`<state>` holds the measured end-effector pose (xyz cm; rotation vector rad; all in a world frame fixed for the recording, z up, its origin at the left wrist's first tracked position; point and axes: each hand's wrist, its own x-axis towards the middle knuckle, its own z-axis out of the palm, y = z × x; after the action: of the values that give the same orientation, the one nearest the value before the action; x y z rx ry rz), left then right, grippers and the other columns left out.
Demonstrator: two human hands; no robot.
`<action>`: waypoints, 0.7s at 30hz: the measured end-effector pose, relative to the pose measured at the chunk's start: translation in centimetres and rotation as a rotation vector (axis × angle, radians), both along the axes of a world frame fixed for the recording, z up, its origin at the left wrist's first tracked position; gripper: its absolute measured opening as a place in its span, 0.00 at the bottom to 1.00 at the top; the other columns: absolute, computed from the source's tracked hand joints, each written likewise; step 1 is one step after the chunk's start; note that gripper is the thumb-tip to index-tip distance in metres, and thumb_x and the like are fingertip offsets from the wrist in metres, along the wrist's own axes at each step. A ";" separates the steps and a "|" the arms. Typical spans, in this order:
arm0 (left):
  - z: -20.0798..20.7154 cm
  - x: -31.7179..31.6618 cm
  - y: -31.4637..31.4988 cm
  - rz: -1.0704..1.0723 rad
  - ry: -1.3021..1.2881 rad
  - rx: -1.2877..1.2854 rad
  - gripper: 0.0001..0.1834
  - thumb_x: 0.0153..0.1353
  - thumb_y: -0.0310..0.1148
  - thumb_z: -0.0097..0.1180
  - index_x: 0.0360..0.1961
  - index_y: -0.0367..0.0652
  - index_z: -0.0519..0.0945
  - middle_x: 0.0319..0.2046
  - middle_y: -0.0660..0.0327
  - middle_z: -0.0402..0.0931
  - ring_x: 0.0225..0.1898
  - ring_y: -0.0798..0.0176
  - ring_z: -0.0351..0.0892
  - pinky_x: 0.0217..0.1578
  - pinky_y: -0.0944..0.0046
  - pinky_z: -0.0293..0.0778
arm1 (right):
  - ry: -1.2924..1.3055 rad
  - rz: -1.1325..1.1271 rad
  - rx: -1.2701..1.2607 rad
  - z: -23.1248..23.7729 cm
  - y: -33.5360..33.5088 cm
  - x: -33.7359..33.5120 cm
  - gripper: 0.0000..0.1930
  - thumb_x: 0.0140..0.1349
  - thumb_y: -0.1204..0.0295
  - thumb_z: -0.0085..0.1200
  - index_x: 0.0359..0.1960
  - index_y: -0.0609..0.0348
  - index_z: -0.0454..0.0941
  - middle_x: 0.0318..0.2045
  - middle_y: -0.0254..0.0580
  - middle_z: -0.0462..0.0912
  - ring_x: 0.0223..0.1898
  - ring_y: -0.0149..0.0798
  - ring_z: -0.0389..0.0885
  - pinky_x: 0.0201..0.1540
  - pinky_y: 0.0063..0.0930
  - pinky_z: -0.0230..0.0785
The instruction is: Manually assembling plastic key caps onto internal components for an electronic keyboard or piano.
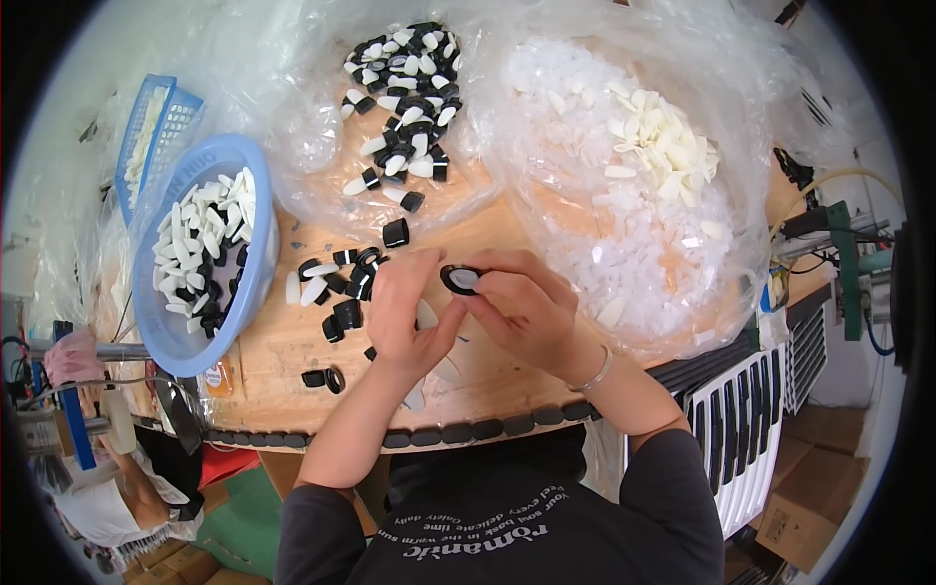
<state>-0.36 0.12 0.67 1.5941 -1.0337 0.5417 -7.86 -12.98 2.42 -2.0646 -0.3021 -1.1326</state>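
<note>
Between my hands is a black round cap (pixel 450 274) with a pale grey-white inner face turned up. My right hand (pixel 531 307) pinches its right side between thumb and fingers. My left hand (pixel 402 304) is curled at its left edge, its thumb tip meeting my right thumb just below the cap; its other fingertips are partly hidden. Beside my left hand lie loose black caps (pixel 347 314) and white elongated pieces (pixel 314 291). A single black cap (pixel 396 232) stands just beyond the left hand.
A blue basin (pixel 255 283) of white and black pieces stands at left, a blue basket (pixel 185 109) behind it. At far centre, assembled black-and-white pieces (pixel 414 88) heap on plastic. Clear plastic with translucent pieces (pixel 634 253) and cream pieces (pixel 668 146) covers the right. Dark pads line the table's edge (pixel 456 435).
</note>
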 end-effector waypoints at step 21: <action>0.5 1.4 2.2 0.154 -0.198 0.082 0.25 0.38 0.20 0.63 0.44 0.28 0.77 0.29 0.53 0.79 0.30 0.53 0.76 0.34 0.60 0.74 | 0.336 -0.345 0.327 2.2 -5.9 0.2 0.05 0.54 0.78 0.58 0.33 0.62 0.81 0.28 0.42 0.82 0.27 0.39 0.80 0.31 0.25 0.72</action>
<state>1.01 2.28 1.20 1.7278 -1.0969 0.7830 -7.63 -18.92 4.66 -2.0069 0.3919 -0.9295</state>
